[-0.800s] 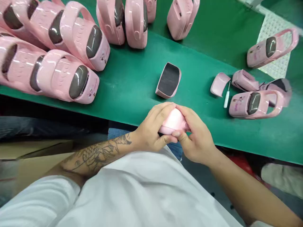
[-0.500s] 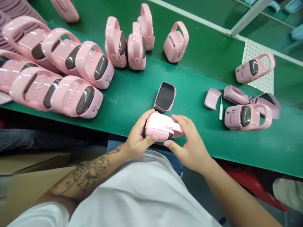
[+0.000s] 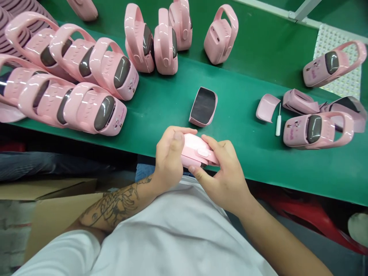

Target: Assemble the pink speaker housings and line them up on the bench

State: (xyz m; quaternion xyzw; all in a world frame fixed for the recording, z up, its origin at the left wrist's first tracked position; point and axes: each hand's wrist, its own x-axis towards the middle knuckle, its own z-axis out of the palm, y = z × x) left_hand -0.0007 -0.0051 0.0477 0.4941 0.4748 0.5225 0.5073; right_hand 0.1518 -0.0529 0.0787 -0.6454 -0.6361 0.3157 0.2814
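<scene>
Pink, glossy, rounded casing (image 3: pixel 192 145) between grips (image 3: pixel 170 161) (image 3: pixel 228 178)

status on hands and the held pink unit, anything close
Left hand, right hand both on pink unit. Its handle toward right hand. Black-faced piece on table just beyond.

Near edge of workbench (image 3: pixel 238 103): held housing (image 3: pixel 193 145) between left hand (image 3: pixel 169 159) and right hand (image 3: pixel 227 172). Panel stack (image 3: pixel 203 107) on bench just behind it. Left: two rows of handled housings (image 3: pixel 51 103). Behind stack: upright trio (image 3: pixel 166 48), lone housing (image 3: pixel 217 40) to its right. Right side: loose panel (image 3: pixel 267 108), screwdriver (image 3: pixel 278 125) beside it, printed housing (image 3: pixel 296 132) further right; another, mat-side housing (image 3: pixel 317 71), behind that by perforated mat (image 3: pixel 330 42).
</scene>
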